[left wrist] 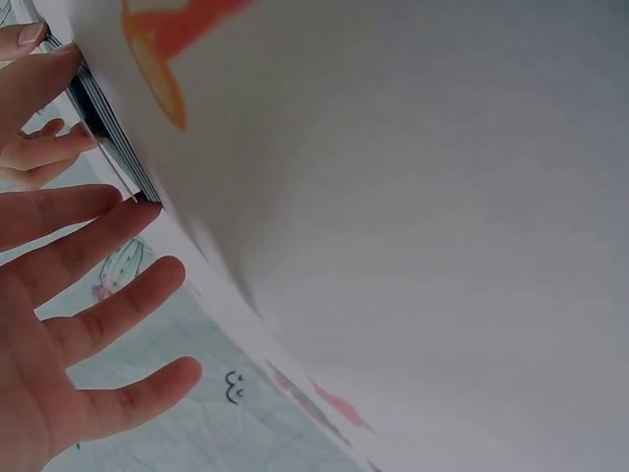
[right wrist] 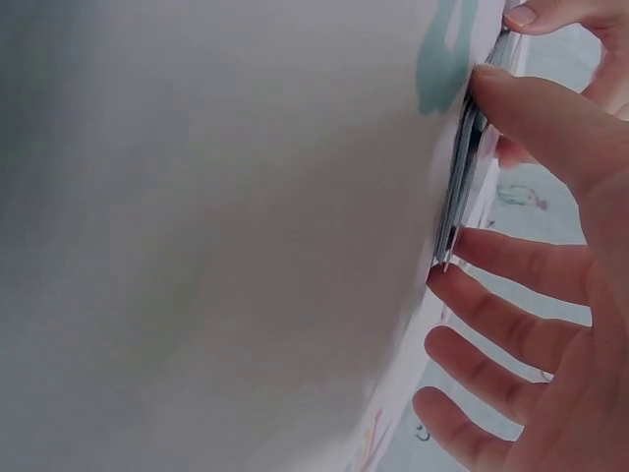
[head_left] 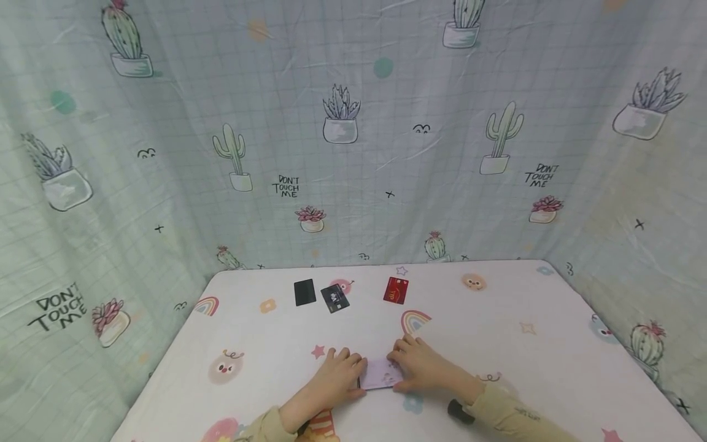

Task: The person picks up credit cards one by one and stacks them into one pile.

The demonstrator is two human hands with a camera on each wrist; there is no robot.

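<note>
A stack of cards [head_left: 380,374] with a pale purple top card lies on the table between the two hands in the head view. My left hand [head_left: 338,373] holds its left end, thumb at the near edge and fingertips at the far edge. At the right end, my right hand [head_left: 421,363] pinches it the same way. Both wrist views show the layered edges of the stack [left wrist: 113,133], with the thumb and foremost fingers touching it. The remaining fingers are spread apart beyond its corner. In the right wrist view, the stack [right wrist: 462,162] shows slightly uneven layers.
Toward the table's back lie a black card [head_left: 305,293], a dark printed card [head_left: 335,298] and a red card [head_left: 396,290]. A printed cloth [head_left: 353,344] covers the table. Cactus-patterned curtains [head_left: 375,215] hang behind and on both sides. A small dark object [head_left: 460,411] is beside the right sleeve.
</note>
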